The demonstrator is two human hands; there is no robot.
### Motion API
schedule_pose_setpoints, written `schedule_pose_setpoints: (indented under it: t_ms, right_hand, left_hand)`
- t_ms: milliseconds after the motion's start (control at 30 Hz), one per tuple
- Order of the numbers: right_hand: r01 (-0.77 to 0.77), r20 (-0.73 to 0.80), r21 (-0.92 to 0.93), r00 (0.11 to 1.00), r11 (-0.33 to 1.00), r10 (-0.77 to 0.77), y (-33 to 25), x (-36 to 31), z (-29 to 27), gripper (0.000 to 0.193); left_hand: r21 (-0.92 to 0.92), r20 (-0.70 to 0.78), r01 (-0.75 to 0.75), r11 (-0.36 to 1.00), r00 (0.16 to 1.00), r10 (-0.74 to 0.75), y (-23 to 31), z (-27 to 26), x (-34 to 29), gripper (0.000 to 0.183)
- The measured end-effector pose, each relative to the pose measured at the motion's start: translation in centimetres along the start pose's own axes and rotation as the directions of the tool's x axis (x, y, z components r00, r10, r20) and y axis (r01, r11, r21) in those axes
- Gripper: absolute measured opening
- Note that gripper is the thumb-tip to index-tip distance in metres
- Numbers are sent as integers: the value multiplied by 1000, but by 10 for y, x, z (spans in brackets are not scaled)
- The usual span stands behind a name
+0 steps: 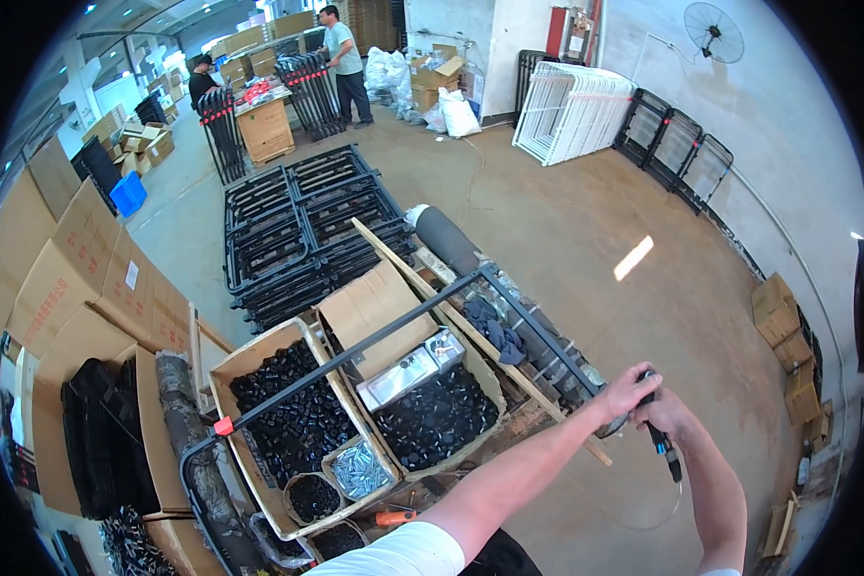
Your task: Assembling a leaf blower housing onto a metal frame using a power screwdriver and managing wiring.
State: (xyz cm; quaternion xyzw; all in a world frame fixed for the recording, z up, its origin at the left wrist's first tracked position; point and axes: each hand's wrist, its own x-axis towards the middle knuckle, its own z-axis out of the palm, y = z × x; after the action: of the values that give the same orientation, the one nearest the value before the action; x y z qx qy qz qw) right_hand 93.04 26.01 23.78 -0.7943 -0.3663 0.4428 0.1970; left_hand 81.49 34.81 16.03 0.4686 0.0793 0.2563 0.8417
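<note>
tube frame [355, 349]: dark grey | clip [224, 426]: red | hand tool [659, 441]: black, blue | screws [360, 469]: silver

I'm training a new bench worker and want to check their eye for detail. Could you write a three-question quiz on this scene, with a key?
1. Multiple choice: what crosses over the two large parts boxes in this view?
A) a blue crate
B) a dark metal frame
C) a wall fan

2. True or false: the small silver parts have a container of their own.

3. Short answer: are the left grip and right grip at the frame end nearer the red piece, or the opposite one?

Key: 1. B; 2. True; 3. The opposite end.
</note>
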Motion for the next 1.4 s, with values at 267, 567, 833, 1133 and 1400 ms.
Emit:
schedule_pose_setpoints:
  t_ms: [267,567,833,1133,1400]
  right_hand:
    - [339,129,-328,941,882,-313,-145,48,10,33]
    - [443,189,-454,896,773,-402,-347,188,113,35]
    - [348,212,-526,937,776,-277,-344,240,117,33]
    - [414,253,-530,910,740,-328,-341,251,117,36]
    - [443,248,-568,896,694,-369,-327,255,122,44]
  left_hand:
    - [201,-135,-196,960,965,225,120,-82,9,22]
    - [264,-483,-202,943,819,310,251,-291,6,23]
    - [190,-537,-184,964,803,259,221,-326,35,23]
    - [215,-545,-202,955,787,290,218,-329,33,25]
    - [223,-553,-208,952,778,299,207,-325,32,25]
